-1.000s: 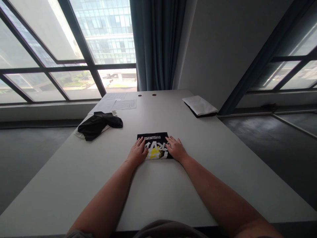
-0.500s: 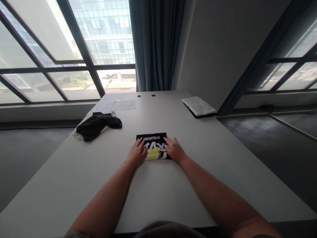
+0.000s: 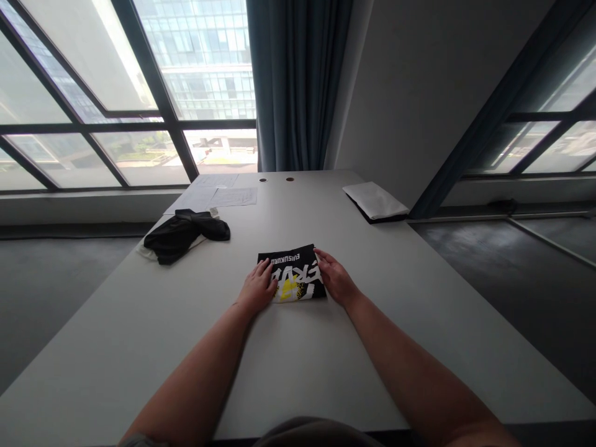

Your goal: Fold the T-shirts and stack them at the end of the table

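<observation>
A folded black T-shirt (image 3: 293, 273) with white lettering and a yellow patch lies on the white table in front of me. My left hand (image 3: 257, 287) rests flat over its left end, fingers spread and pressing on the fabric. At the opposite end, my right hand (image 3: 336, 277) grips the right edge between thumb and fingers. That edge is raised a little off the tabletop, so the fabric slopes up to the right. The fingers under the right edge are partly hidden.
A crumpled black cloth (image 3: 184, 234) with something white beneath it lies at the left table edge. Behind it are several paper sheets (image 3: 233, 197). A flat white-and-black folded item (image 3: 376, 201) sits at the far right. Two round cable holes (image 3: 290, 179) mark the table's far end.
My right hand has gone from lying on the right end to gripping its edge, and that side is now lifted and spread slightly rightward. My left hand stays in place.
</observation>
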`<state>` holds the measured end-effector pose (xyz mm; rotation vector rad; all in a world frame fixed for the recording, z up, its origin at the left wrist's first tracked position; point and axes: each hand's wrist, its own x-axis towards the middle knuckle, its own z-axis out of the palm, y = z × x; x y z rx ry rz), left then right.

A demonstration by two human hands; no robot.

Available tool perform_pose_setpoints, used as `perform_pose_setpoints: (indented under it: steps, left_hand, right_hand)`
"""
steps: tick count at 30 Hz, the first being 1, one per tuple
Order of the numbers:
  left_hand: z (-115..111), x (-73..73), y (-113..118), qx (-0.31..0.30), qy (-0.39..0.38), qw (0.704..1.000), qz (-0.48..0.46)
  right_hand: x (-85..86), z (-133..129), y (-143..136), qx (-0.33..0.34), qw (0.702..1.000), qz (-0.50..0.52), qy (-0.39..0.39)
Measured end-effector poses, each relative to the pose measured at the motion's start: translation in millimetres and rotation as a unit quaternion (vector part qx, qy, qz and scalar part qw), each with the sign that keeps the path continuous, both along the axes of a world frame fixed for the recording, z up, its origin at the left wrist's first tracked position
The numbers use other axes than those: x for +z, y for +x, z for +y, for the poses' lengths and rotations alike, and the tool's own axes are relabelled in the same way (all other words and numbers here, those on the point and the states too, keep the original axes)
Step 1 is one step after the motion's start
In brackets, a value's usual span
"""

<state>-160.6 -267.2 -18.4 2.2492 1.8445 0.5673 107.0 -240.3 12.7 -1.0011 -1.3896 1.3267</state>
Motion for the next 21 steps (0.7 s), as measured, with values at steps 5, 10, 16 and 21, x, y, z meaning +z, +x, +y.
perform_pose_setpoints:
  steps: [5, 10, 16, 21]
  left_hand:
    - [-0.7, 1.4, 0.3, -0.007, 0.0, 1.0, 0.0]
    - [-0.7, 2.9, 0.7, -0.006, 0.0, 1.0, 0.002]
    - [0.3, 2.3, 0.5, -0.013, -0.005, 1.0, 0.0]
    - [0.8, 0.2, -0.7, -0.015, 0.001, 1.0, -0.008]
  right_hand:
    - [4.0, 0.0, 10.5, 0.075, 0.993, 0.047, -0.083]
    - [11.3, -0.8, 15.4, 0.122, 0.985, -0.122, -0.014]
    - [-0.8, 8.4, 13.8, 0.117, 0.977, -0.181, 0.002]
    - [2.0, 4.2, 9.4, 0.125, 0.986, -0.109, -0.011]
